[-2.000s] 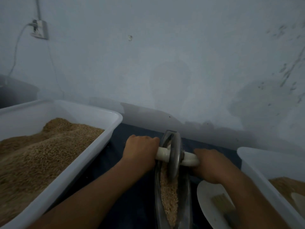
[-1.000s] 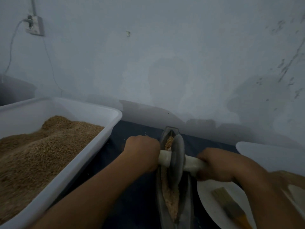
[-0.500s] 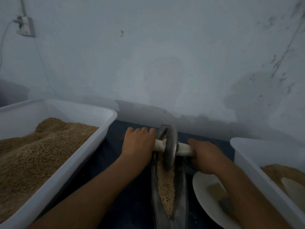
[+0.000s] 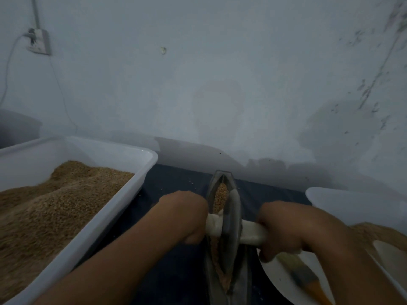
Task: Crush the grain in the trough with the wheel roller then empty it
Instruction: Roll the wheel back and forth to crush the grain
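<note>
A narrow dark metal trough [image 4: 222, 179] runs away from me on the dark mat, with tan grain [image 4: 221, 195] along its groove. A grey wheel roller [image 4: 232, 219] stands upright in it around mid-length, on a pale axle handle [image 4: 251, 235]. My left hand [image 4: 187, 214] grips the axle's left end, and my right hand [image 4: 284, 225] grips the right end. Grain shows both beyond and in front of the wheel.
A large white tub [image 4: 141, 172] heaped with grain stands at the left. Another white tub [image 4: 343, 199] with grain and a pale scoop [image 4: 392, 254] is at the right. A white plate [image 4: 279, 276] holding a brush [image 4: 301, 274] lies right of the trough. The wall stands close behind.
The wheel rolled to the trough's far end half a second ago and has come back toward me, to mid-length. Both hands kept their grip on the axle.
</note>
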The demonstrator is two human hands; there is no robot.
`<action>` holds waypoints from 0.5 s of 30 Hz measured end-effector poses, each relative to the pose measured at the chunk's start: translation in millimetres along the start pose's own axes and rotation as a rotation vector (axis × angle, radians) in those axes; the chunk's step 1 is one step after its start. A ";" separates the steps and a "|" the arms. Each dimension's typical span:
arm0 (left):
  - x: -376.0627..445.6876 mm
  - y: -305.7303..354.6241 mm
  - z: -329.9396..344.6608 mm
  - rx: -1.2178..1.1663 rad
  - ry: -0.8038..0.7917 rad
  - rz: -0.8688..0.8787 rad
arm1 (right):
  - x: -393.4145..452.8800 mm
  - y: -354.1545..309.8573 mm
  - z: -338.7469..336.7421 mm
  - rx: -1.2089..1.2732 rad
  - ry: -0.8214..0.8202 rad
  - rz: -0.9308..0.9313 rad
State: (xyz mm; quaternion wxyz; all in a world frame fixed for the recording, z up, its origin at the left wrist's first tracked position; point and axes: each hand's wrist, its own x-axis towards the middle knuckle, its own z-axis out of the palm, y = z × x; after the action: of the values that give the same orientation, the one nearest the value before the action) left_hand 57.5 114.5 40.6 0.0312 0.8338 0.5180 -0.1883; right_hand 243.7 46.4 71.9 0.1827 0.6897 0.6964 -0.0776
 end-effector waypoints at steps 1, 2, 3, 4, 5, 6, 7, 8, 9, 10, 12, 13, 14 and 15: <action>-1.0 -0.1 -0.6 0.002 -0.004 0.010 | -0.8 -0.2 -0.5 0.002 -0.005 0.001; -1.4 -0.3 -0.9 0.000 -0.003 0.016 | -0.8 -0.2 -0.5 0.007 -0.003 0.002; -0.8 -0.6 -1.2 -0.007 0.002 0.021 | 0.0 0.3 0.3 0.013 0.007 0.001; 0.9 -1.4 -0.8 -0.017 0.008 0.022 | 1.7 1.2 1.4 0.018 0.024 -0.003; 3.6 -2.5 0.0 -0.032 0.020 0.018 | 4.4 2.2 2.9 0.024 0.044 -0.008; 6.1 -3.7 1.1 -0.054 0.037 0.012 | 7.8 3.4 4.2 0.032 0.064 -0.014; 9.6 -5.2 3.1 -0.083 0.062 0.001 | 11.9 4.3 5.5 0.043 0.081 -0.020; 12.8 -6.6 5.3 -0.112 0.100 -0.010 | 16.6 5.3 6.9 0.054 0.098 -0.030; 16.1 -7.9 7.8 -0.138 0.153 -0.019 | 21.9 6.4 8.5 0.060 0.124 -0.041; 18.9 -9.2 10.1 -0.149 0.222 -0.031 | 27.9 7.9 10.3 0.062 0.164 -0.049; 26.5 -10.2 15.3 -0.113 0.398 -0.045 | 40.9 13.0 16.7 0.072 0.292 -0.047; 30.5 -9.8 17.9 -0.083 0.489 -0.045 | 46.9 15.8 20.8 0.086 0.367 -0.039; 34.0 -9.3 20.1 -0.061 0.575 -0.044 | 52.5 18.2 25.4 0.097 0.438 -0.032; 37.0 -8.7 21.8 -0.049 0.649 -0.046 | 57.4 19.6 30.0 0.098 0.508 -0.028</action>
State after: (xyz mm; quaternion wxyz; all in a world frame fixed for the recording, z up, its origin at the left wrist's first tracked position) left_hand 58.3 144.6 8.8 -0.1199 0.8374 0.5240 0.0990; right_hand 268.6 89.8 26.3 -0.0327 0.6852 0.7250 0.0618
